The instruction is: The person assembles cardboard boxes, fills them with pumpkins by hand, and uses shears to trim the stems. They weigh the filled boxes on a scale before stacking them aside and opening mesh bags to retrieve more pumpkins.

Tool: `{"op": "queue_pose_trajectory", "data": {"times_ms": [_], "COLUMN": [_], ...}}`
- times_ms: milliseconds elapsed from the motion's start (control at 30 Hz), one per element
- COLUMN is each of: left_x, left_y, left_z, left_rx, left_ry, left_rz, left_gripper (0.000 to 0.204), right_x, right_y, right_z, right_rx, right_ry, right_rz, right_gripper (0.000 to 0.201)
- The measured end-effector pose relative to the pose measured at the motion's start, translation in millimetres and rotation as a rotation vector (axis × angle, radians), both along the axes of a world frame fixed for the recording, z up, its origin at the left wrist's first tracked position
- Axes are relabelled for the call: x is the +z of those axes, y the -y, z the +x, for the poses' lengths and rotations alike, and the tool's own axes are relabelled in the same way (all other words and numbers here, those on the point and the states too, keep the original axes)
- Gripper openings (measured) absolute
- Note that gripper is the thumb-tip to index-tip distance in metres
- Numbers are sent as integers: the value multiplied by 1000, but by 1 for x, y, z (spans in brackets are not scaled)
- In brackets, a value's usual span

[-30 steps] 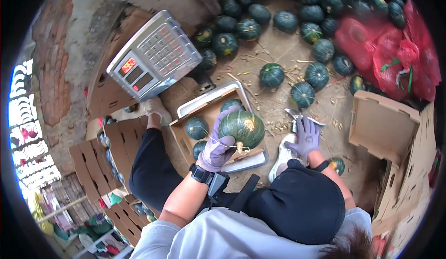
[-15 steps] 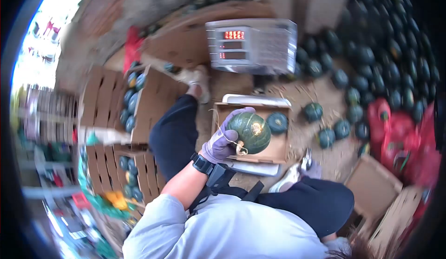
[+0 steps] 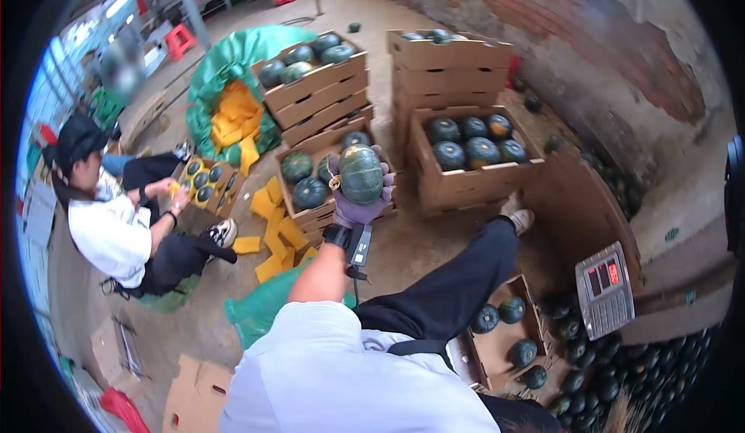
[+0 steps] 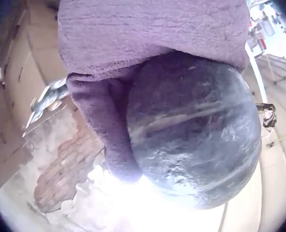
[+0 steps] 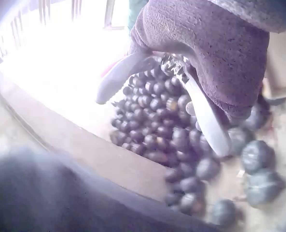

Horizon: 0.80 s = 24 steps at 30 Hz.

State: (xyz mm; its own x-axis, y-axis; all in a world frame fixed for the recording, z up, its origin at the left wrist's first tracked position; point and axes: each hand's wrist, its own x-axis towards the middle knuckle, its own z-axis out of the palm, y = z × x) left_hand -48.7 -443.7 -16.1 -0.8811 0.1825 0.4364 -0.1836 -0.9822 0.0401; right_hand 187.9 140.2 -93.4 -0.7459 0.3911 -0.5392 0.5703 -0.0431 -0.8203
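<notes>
My gloved left hand [image 3: 357, 211] grips a green striped pumpkin [image 3: 362, 174] with a short dry stem, held up in front of a cardboard box [image 3: 341, 140] of pumpkins. In the left wrist view the purple glove [image 4: 152, 34] wraps over the top and side of the pumpkin [image 4: 196, 140], with its stem pointing right. My right hand [image 5: 210, 53] shows only in the right wrist view. Its gloved fingers curl round pruning shears [image 5: 208, 118], whose two pale handles spread apart below a coiled spring.
Stacked boxes of pumpkins [image 3: 466, 181] stand ahead. On the right are a digital scale [image 3: 605, 289], a box with several pumpkins [image 3: 497, 344] and a large pumpkin pile [image 3: 660, 375]. A seated person [image 3: 116, 216] works at left, near yellow sheets [image 3: 275, 235] and a green sack [image 3: 198, 84].
The view has swung left, away from the scale toward the stacked boxes. My left hand has carried the pumpkin over there. My right hand has taken up the shears.
</notes>
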Motion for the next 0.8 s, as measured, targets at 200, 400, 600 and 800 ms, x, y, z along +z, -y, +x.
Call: {"op": "queue_pose_trajectory", "data": {"times_ms": [200,400,600,800], "left_x": [-40,-67,-86,-57], "left_y": [70,99,123,111], "left_z": [44,73,90,102], "left_rx": [312,478,523,589], "left_ry": [132,182,221,390], "left_rz": [-5,24,2,233], "left_gripper": [84,81,84,77], "right_x": [85,122,-4,-68], "right_y": [5,-37,-83,-72], "right_z": [-46,-65,-94,-82], "right_rx": [-42,98,-60,92], "right_ry": [-381,-740,-667,-587], "right_rz": [-221,-689,-749,-954], "right_gripper": [61,54,55,47]}}
